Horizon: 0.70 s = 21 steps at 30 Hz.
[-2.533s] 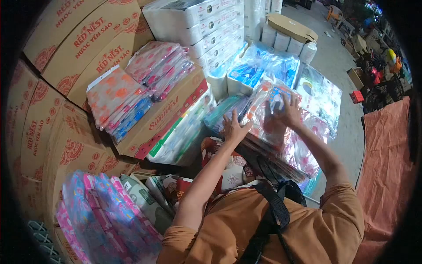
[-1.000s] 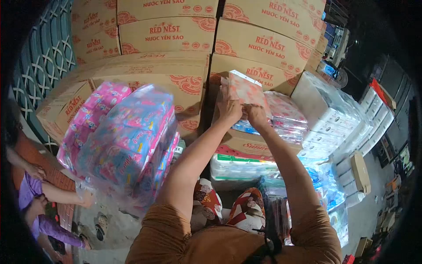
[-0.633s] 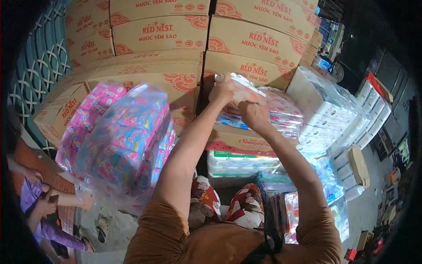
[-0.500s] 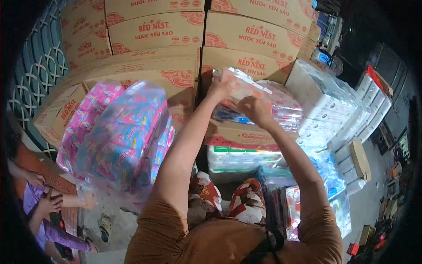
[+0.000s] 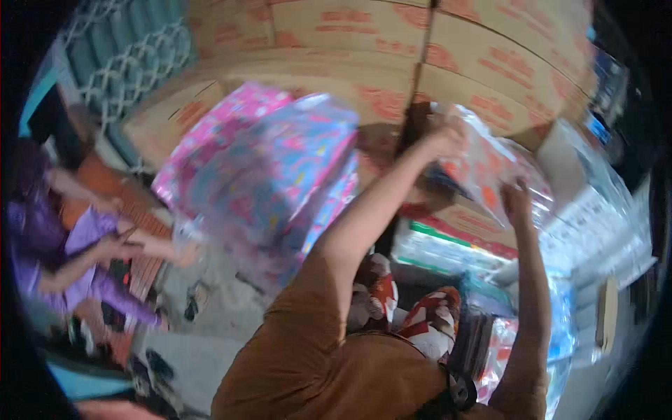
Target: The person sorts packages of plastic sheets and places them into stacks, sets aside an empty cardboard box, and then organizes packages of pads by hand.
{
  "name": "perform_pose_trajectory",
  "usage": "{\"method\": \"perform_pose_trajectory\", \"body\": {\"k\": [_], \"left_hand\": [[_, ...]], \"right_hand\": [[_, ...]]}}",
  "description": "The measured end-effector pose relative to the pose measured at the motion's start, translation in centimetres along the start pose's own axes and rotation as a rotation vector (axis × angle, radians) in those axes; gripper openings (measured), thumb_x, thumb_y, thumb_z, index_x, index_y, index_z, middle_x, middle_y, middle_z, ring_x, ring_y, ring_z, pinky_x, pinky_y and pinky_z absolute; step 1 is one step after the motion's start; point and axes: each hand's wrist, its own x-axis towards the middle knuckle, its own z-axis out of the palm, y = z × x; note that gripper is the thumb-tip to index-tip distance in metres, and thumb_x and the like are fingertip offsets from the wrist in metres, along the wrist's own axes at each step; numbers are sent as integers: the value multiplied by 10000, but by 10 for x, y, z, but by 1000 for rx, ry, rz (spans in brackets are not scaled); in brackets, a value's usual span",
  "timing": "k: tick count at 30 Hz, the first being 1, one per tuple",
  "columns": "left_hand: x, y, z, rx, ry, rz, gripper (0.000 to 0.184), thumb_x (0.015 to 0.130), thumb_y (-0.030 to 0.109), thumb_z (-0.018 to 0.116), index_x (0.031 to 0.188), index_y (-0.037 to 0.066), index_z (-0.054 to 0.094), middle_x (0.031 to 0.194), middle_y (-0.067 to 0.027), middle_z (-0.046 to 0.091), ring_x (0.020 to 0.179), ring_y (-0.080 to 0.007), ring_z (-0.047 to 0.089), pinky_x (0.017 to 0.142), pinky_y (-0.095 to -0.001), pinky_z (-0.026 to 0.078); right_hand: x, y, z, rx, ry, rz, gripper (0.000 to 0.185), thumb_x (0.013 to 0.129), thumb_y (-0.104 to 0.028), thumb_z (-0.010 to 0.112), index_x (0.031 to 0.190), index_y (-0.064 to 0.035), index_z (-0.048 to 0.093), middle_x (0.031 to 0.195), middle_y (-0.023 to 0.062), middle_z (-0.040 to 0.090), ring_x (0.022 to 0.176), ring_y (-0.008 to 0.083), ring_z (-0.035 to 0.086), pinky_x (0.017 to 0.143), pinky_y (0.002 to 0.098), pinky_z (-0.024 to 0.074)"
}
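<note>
A thin see-through plastic bag with orange-red print (image 5: 483, 168) stretches between my two hands. My left hand (image 5: 446, 137) pinches its upper left edge, and my right hand (image 5: 516, 201) is closed on its lower right side. Motion blur hides the exact finger positions. Beneath the bag are a brown carton (image 5: 476, 222) and, under that, a white and green wrapped pack (image 5: 448, 252). More flat printed plastic lies behind the bag, partly covered by it.
Brown cartons with red print (image 5: 343, 17) are stacked along the back. Left of my arm stands a big bundle of pink and blue packs (image 5: 273, 168). White wrapped packs (image 5: 595, 210) stand on the right. A person in purple (image 5: 91, 231) sits at the left.
The view has swung left, so the scene sits further right. My hands have moved apart, and the bag, bunched before, is now spread between them.
</note>
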Motion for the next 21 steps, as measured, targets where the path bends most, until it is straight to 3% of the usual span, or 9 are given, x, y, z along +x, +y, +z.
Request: {"method": "perform_pose_trajectory", "body": {"k": [1, 3, 6, 7, 8, 9, 10, 15, 21], "left_hand": [[-5, 6, -5, -21, -12, -65, 189, 681, 129, 652, 830, 16, 622, 725, -42, 597, 667, -101, 525, 620, -274, 438], [-10, 20, -11, -29, -51, -105, 242, 668, 136, 655, 873, 16, 606, 776, -62, 600, 701, -117, 531, 639, -280, 436], [-8, 38, -16, -7, -150, 27, 346, 659, 154, 649, 972, 29, 570, 877, -89, 595, 768, -141, 533, 671, -285, 436], [2, 33, -2, -17, -92, 114, 380, 550, 279, 677, 893, 124, 617, 911, -103, 594, 830, -227, 558, 734, -339, 431], [-7, 58, -2, 60, -82, 194, 299, 691, 177, 617, 945, 26, 574, 852, -75, 596, 802, -136, 537, 718, -282, 435], [-9, 83, -3, -51, -219, 108, 367, 606, 211, 660, 944, 83, 599, 904, -73, 601, 775, -166, 567, 724, -308, 449], [-6, 83, 25, -617, -287, 36, 338, 713, 123, 627, 1013, 12, 518, 875, -49, 579, 848, -127, 541, 756, -268, 442], [-14, 153, 124, -725, -590, 41, 438, 733, 55, 558, 1151, 23, 430, 921, -33, 561, 827, -90, 530, 736, -234, 432], [-81, 222, 263, -818, -871, 126, 384, 672, 35, 542, 1053, 82, 520, 843, -53, 581, 712, -126, 547, 628, -266, 450]], "right_hand": [[-2, -8, -4, 812, 71, 183, 313, 794, -43, 468, 1087, -108, 380, 843, 76, 553, 727, 169, 545, 653, 294, 457], [-8, -83, 22, 640, 371, 285, 464, 804, -34, 481, 1191, -112, 236, 796, 76, 536, 678, 161, 541, 508, 232, 450], [-27, -148, 14, 498, 407, 291, 584, 784, -23, 507, 1250, -81, 161, 789, 113, 560, 596, 172, 545, 447, 253, 442], [-37, -145, -2, 467, 356, 316, 541, 790, -53, 499, 1251, -60, 215, 856, 119, 565, 688, 162, 551, 565, 259, 448], [-50, -144, -23, 388, 351, 303, 533, 794, -73, 497, 1257, -52, 233, 893, 121, 570, 732, 155, 555, 620, 262, 451], [-63, -144, -45, 308, 348, 291, 527, 799, -93, 495, 1263, -44, 251, 930, 123, 575, 777, 148, 559, 674, 264, 454], [-80, -164, -55, 253, 374, 335, 559, 805, -110, 500, 1281, -67, 210, 925, 114, 577, 780, 150, 562, 668, 264, 456], [-189, -207, -132, 22, 519, 486, 587, 784, -132, 564, 1277, -111, 248, 882, 62, 552, 781, 151, 564, 645, 289, 471], [-369, -259, -176, -11, 587, 893, 687, 728, -86, 618, 1291, -126, 226, 842, 69, 551, 669, 124, 565, 597, 268, 493]]}}
